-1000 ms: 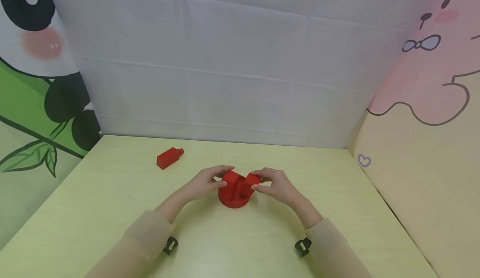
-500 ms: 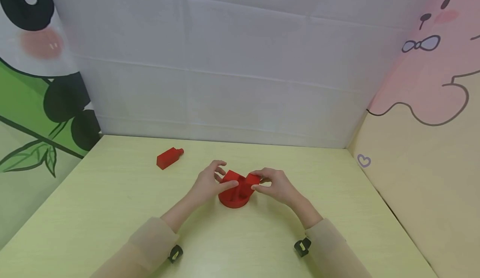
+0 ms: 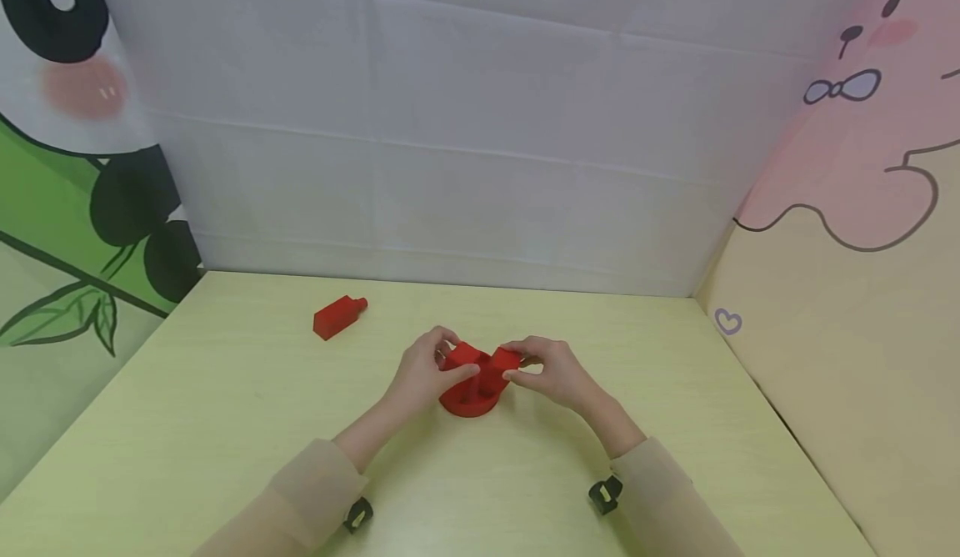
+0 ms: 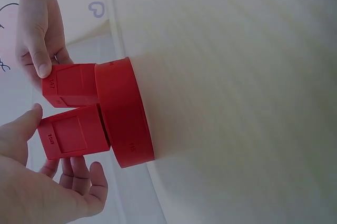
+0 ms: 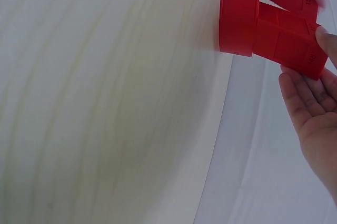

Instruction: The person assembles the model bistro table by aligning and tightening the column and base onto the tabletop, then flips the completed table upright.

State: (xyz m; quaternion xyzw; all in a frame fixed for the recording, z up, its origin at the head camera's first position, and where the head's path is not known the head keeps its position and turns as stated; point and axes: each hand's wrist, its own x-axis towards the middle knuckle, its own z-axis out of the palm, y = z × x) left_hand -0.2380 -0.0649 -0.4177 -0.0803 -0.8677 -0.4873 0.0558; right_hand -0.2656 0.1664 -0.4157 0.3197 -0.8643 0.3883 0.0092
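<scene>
Two red blocks stand side by side in a round red base [image 3: 468,408] on the table, leaning apart at the top in the head view. My left hand [image 3: 420,373] pinches the left block [image 4: 71,132], its thumb on the near side and its fingers at the far side. Between thumb and fingers of my right hand [image 3: 555,371] is the upper end of the right block [image 5: 295,45]. Raised numbers mark the blocks and the base wall [image 4: 126,113]. Part of the left block is hidden behind the left thumb in the head view.
A red block with a narrow knob [image 3: 339,317] lies at the back left of the pale table [image 3: 247,407]. A white sheet [image 3: 480,140] hangs behind the table, with cartoon panels at both sides. Black wrist devices [image 3: 358,514] sit below each sleeve.
My left hand loosened from the left block, its fingers lifting and thumb sliding right across the block. Its fingers have come back against the block. My right hand has stayed in place.
</scene>
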